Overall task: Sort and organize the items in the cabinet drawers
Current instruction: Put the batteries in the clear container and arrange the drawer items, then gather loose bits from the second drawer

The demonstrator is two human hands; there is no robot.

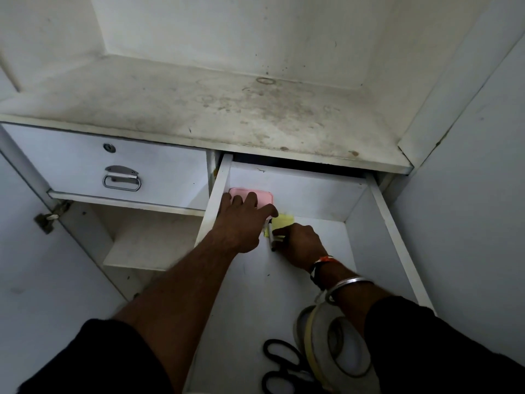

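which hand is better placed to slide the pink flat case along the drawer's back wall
Left hand: its fingers rest on the pink flat case; the right hand grips a black pen.

The open white drawer (pixel 377 223) carries a pink case (pixel 245 191), yellow notes (pixel 284 220), black scissors (pixel 279 354) and tape rolls (pixel 336 346).

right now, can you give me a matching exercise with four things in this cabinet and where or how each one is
Things:
1 pink case
2 pen
3 scissors
4 left drawer

Places or states:
A closed
B near end of the open drawer, beside the tape rolls
C pinched by the right hand
D far end of the open drawer, under the left hand

Pairs: 1-D, 2-C, 3-B, 4-A
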